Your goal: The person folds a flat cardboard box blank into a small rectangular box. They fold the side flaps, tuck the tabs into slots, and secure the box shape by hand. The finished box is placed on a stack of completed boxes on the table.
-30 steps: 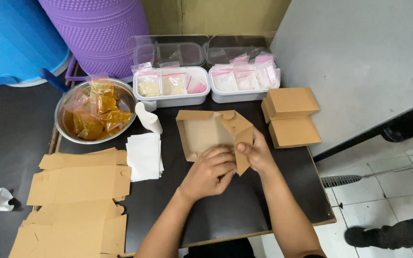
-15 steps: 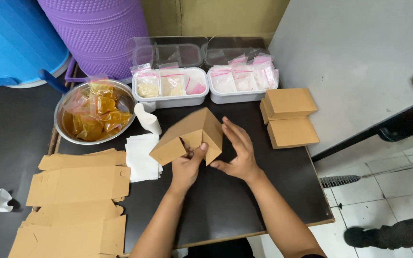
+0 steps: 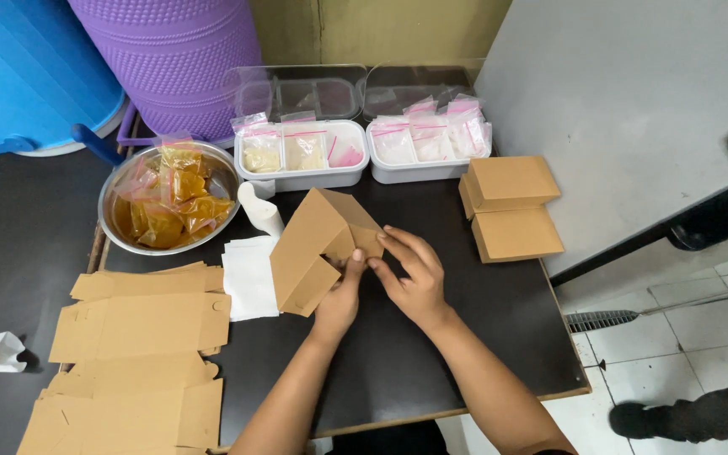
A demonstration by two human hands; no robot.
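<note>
— Hands first: what are they doing?

— Both meet at the middle of the black worktop (image 3: 465, 337). The left hand (image 3: 339, 295) has its grip pinched on the lower edge of a brown cardboard box, half folded (image 3: 318, 244), thumb up against a flap. The right hand (image 3: 410, 274) lies with fingers bent over the box's end at 3 o'clock, grip pressed onto the same flap corner.

— And the box itself?

— Tilted, lifted off the worktop at one end, its long face turned toward 9 o'clock, one small flap hanging loose at the bottom.

— What lies around it?

— Just beside it at 9 o'clock, a stack of white paper napkins (image 3: 250, 278) with a rolled white sheet (image 3: 261, 211) above. Farther toward 8 o'clock, flat unfolded brown cardboard blanks (image 3: 141, 324) spread in an overlapping pile. At 10 o'clock, a round steel bowl (image 3: 111, 244) holding small clear bags of orange-brown sauce (image 3: 174, 198).

— Toward 12?

— Two white rectangular trays (image 3: 305, 179) of small clear sachets with pink seals (image 3: 431, 135), and their clear lids (image 3: 313, 93) behind them.

— Right side?

— Two finished closed brown cardboard boxes (image 3: 511, 206), stacked askew at 2 o'clock, well apart from the hands.
</note>
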